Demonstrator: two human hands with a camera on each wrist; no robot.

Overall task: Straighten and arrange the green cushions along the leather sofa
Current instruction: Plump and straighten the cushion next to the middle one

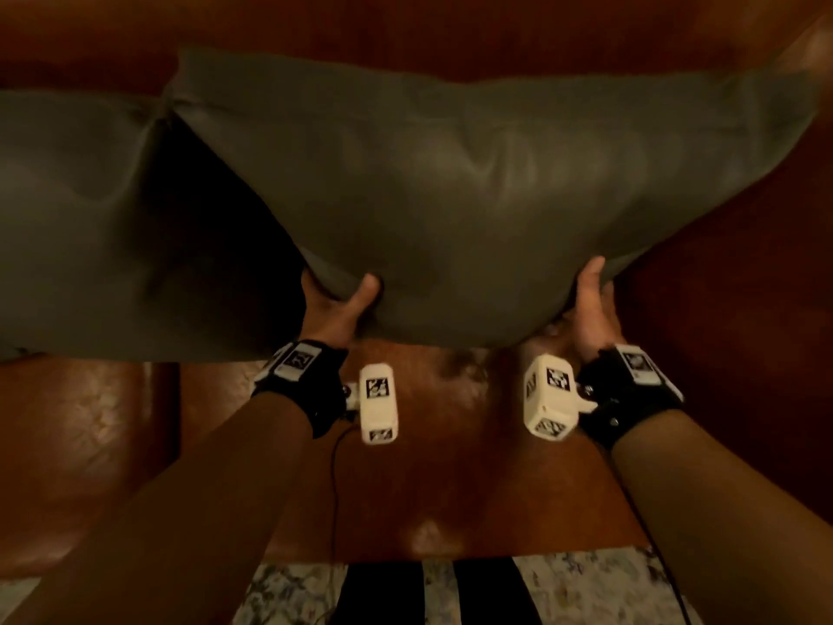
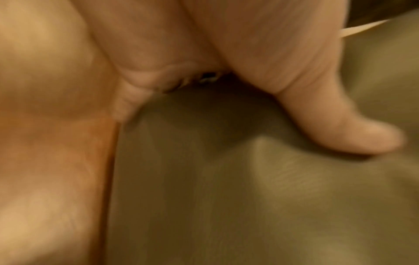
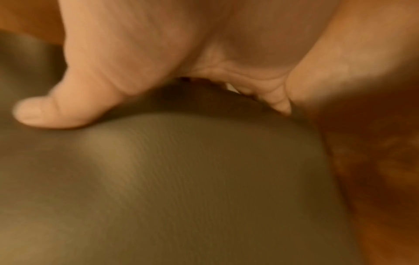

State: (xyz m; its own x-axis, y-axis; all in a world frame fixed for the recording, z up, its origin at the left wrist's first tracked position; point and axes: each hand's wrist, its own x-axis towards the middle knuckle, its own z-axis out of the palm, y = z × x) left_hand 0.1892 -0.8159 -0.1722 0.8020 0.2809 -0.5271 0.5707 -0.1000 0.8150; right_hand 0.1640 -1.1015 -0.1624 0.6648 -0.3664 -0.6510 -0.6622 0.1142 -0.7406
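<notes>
A large green cushion (image 1: pixel 473 182) is held up in front of the brown leather sofa (image 1: pixel 450 466). My left hand (image 1: pixel 336 304) grips its lower edge at the left, thumb on the front face and fingers hidden behind. My right hand (image 1: pixel 590 304) grips the lower right corner the same way. In the left wrist view the thumb (image 2: pixel 340 125) presses into the green cushion (image 2: pixel 249 197). In the right wrist view the thumb (image 3: pixel 75 107) lies on the green cushion (image 3: pixel 181 179). A second green cushion (image 1: pixel 90 218) leans against the sofa back at the left, partly behind the held one.
The sofa seat (image 1: pixel 90 444) stretches left and right under the cushions, with a seam between seat sections. A patterned rug (image 1: pixel 586 588) with black stripes lies on the floor at the sofa's front edge. A thin cable (image 1: pixel 334 489) hangs from the left wrist.
</notes>
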